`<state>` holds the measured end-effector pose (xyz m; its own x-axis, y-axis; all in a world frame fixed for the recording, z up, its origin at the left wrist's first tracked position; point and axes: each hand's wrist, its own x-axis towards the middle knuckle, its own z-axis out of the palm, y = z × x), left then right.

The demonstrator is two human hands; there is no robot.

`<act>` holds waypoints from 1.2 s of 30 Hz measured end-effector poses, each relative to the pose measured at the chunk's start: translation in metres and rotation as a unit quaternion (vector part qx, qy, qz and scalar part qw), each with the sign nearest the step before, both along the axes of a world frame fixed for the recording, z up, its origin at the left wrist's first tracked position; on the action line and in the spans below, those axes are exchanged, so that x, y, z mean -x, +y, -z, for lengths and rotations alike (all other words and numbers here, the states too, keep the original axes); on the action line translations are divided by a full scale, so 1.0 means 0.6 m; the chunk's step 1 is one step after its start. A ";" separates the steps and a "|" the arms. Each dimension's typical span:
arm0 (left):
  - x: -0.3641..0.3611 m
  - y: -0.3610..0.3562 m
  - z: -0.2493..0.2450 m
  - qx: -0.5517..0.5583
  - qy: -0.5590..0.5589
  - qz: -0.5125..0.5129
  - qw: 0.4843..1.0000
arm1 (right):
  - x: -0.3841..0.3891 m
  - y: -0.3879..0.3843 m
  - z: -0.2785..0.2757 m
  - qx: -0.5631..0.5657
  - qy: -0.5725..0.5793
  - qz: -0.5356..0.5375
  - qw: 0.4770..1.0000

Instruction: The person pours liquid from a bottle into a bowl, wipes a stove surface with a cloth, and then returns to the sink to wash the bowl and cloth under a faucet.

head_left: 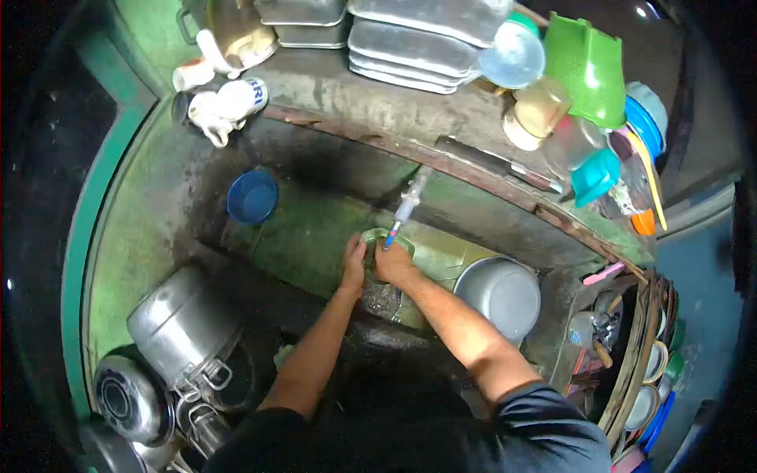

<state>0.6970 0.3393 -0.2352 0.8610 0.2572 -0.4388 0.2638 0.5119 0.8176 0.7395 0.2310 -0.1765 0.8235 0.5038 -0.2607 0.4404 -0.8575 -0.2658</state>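
Observation:
A pale green container (378, 234), its rim partly showing, is between my hands over the wet sink floor. My left hand (353, 265) is against its left side, with the fingers pointing up and away from me. On the other side, my right hand (393, 262) has its fingers curled around the edge; the knuckles hide much of the container. Just above the right hand hangs a tap (405, 210) with a blue and red tip. Water splashes below the hands, close to my wrists.
A blue bowl (253, 196) sits at the sink's left end, and a grey metal pot (503, 298) at its right. Large pots (177, 315) are stacked at lower left. Metal trays (418, 47), mugs (240, 98) and a green basket (582, 71) line the back ledge.

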 end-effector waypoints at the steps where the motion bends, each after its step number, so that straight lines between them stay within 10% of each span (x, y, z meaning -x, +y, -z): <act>1: -0.002 0.002 -0.026 0.021 0.035 0.006 0.999 | 0.007 -0.013 0.005 0.002 0.007 -0.013 1.000; 7: -0.005 0.015 -0.044 0.003 0.131 0.044 0.990 | 0.055 -0.071 -0.026 -0.249 -0.144 -0.041 0.957; 10: 0.001 0.004 -0.075 -0.038 0.148 0.056 0.987 | 0.026 -0.044 -0.056 0.049 0.154 -0.028 0.987; 13: 0.000 -0.006 0.050 -0.013 0.001 0.069 0.998 | 0.002 0.000 -0.041 0.080 0.141 0.005 0.987; 15: -0.002 -0.032 -0.002 -0.010 0.016 0.050 0.999 | -0.002 -0.021 0.177 -0.369 0.139 0.020 0.919; 17: -0.001 -0.034 -0.053 0.041 0.045 0.036 0.997 | -0.020 0.004 0.092 -0.260 0.255 0.241 0.900; 22: 0.000 -0.001 -0.039 0.141 0.039 -0.010 0.989 | -0.009 0.025 0.087 -0.123 0.111 0.091 0.982; 25: 0.000 -0.026 -0.043 -0.071 -0.005 0.032 0.997 | 0.005 0.028 0.007 -0.326 0.140 0.331 0.875; 26: -0.001 -0.026 -0.041 -0.045 0.003 0.018 0.999 | -0.006 0.007 -0.015 -0.230 0.185 0.166 0.941; 29: -0.012 0.011 0.031 0.037 -0.012 0.029 0.999 | -0.020 0.034 0.139 -0.167 0.210 0.237 0.934; 31: -0.013 -0.001 -0.005 -0.019 -0.027 0.010 0.999 | -0.021 0.005 0.139 -0.116 0.175 0.074 0.975; 32: -0.011 0.002 -0.017 0.014 0.038 -0.014 0.999 | 0.001 -0.007 -0.066 -0.210 0.274 0.196 0.918; 33: -0.019 0.002 -0.022 0.055 0.091 -0.037 0.994 | -0.015 -0.032 0.035 -0.179 0.012 -0.038 0.983; 35: -0.015 0.005 -0.018 0.014 0.121 -0.003 0.993 | 0.003 -0.043 -0.062 -0.094 0.171 -0.031 0.980; 36: -0.011 0.007 -0.015 0.016 0.122 -0.018 0.992 | 0.014 -0.060 -0.059 -0.186 0.028 -0.108 0.976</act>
